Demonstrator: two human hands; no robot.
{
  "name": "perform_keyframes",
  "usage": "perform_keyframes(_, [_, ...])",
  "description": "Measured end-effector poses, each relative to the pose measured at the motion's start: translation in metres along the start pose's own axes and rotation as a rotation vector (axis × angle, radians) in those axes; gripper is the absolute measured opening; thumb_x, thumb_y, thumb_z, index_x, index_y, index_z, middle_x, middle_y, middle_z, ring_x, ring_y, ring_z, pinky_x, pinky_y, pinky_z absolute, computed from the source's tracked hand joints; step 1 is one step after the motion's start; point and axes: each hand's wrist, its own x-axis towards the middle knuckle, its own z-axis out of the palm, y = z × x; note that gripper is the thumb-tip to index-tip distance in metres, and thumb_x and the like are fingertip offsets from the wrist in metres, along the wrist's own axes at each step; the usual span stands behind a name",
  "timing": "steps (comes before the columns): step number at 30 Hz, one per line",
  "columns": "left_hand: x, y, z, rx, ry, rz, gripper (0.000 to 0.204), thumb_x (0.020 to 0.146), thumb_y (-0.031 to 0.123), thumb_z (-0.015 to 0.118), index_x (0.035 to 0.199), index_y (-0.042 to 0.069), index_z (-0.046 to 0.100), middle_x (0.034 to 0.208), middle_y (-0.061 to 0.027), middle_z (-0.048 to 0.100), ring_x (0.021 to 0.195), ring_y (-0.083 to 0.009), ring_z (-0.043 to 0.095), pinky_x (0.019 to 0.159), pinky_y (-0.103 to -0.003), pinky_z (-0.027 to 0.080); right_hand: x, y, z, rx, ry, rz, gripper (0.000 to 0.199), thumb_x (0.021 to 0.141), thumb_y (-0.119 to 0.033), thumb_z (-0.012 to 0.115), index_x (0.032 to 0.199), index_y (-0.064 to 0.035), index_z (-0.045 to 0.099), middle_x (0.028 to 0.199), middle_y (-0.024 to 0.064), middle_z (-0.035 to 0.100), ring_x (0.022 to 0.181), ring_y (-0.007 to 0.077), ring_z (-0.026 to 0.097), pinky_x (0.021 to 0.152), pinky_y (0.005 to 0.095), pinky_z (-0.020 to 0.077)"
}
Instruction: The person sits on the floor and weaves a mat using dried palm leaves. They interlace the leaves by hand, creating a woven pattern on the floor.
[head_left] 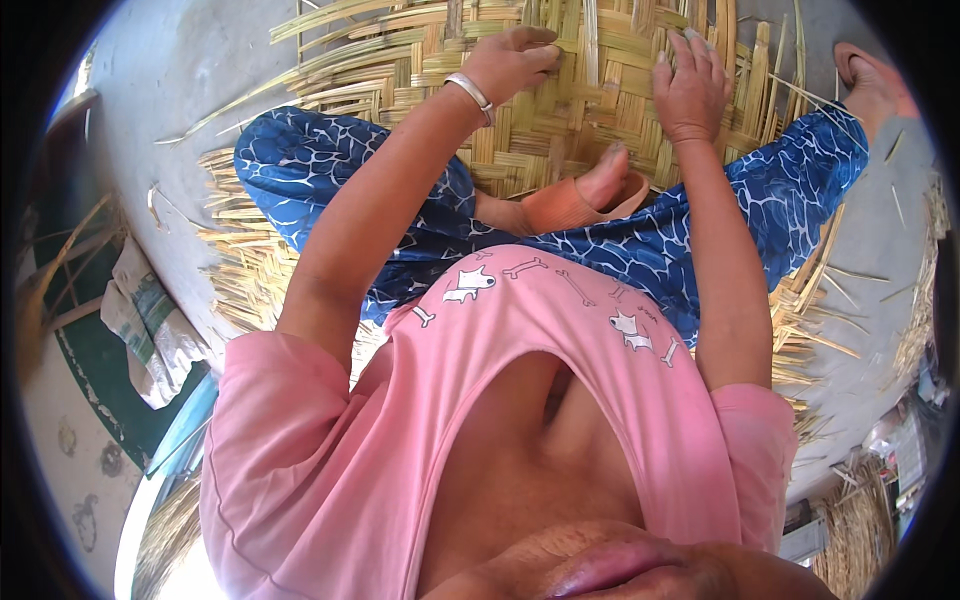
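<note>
A large woven mat (590, 115) of flat yellow-green strips spreads in front of me, loose strip ends sticking out along its edges. My left hand (512, 62), with a silver bangle (473, 92) at the wrist, rests low over the weave. Its fingers are bent inward, and whether a strip lies in them is hidden. To the right, my right hand (692, 88) lies palm down on the mat, fingers stretched and somewhat apart. An upright pale strip (591, 42) rises between the two hands.
My legs in blue patterned trousers (800, 165) are folded on the mat, with an orange sandal (565, 205) near the middle. Straw-like strip ends (250, 285) fringe the left side. A crumpled pale sack (150, 330) lies far left. A straw bundle (858, 530) stands lower right.
</note>
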Motion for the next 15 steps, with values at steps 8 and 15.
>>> perform_keyframes(8, [0.035, -0.025, 0.012, 1.189, 0.425, 0.682, 0.043, 0.097, 0.026, 0.061, 0.138, 0.012, 0.061, 0.142, -0.0084, 0.062, 0.134, -0.0282, 0.055, 0.112, -0.047, 0.041, 0.003, -0.010, -0.011, -0.015, -0.019, 0.012, 0.045, 0.094, -0.038, 0.058, 0.137, -0.0253, 0.064, 0.144, 0.0047, 0.060, 0.136, 0.0285, 0.049, 0.113, 0.0498, 0.0353])
perform_keyframes(15, [0.039, -0.024, 0.011, 1.373, 0.346, 0.618, 0.044, 0.100, 0.033, 0.059, 0.140, 0.014, 0.059, 0.147, -0.0052, 0.059, 0.142, -0.0254, 0.048, 0.117, -0.044, 0.036, 0.002, -0.012, -0.012, 0.023, -0.016, 0.039, 0.046, 0.094, -0.039, 0.060, 0.137, -0.0235, 0.064, 0.147, 0.0039, 0.057, 0.136, 0.0281, 0.049, 0.114, 0.0502, 0.0348])
